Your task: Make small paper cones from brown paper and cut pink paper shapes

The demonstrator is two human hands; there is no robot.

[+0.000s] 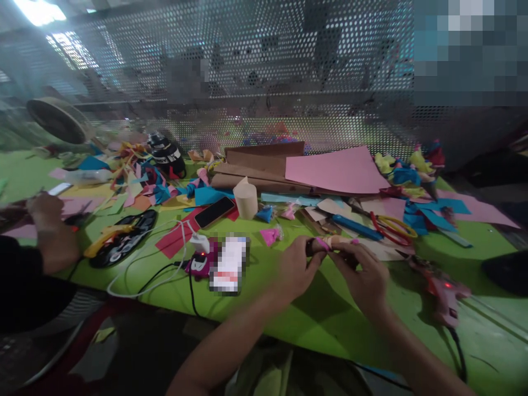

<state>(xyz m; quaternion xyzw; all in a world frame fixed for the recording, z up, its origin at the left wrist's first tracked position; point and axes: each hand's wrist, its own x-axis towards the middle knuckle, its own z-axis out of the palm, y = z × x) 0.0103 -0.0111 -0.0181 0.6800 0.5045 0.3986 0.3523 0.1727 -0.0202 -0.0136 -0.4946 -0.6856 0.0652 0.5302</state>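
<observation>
In the head view, my left hand (297, 265) and my right hand (365, 270) meet above the green table, fingers closed at the tips. Between them is a small pink-purple strip (322, 245), with something dark beside it at the left fingers. Its exact kind is too small and partly hidden to tell. Just behind the fingers lie pale paper pieces, and left of them a small pink paper piece in clear wrap (270, 236). Right of my right hand, a pink hot glue gun (443, 294) rests on the table with a red light on.
Scissors with red and yellow handles (391, 228) and a blue cutter (357, 226) lie behind my hands. A lit phone (229, 265), a power strip (201, 265) and cables lie left. Coloured paper (336, 170) covers the back. Another person's hand (47, 212) works far left.
</observation>
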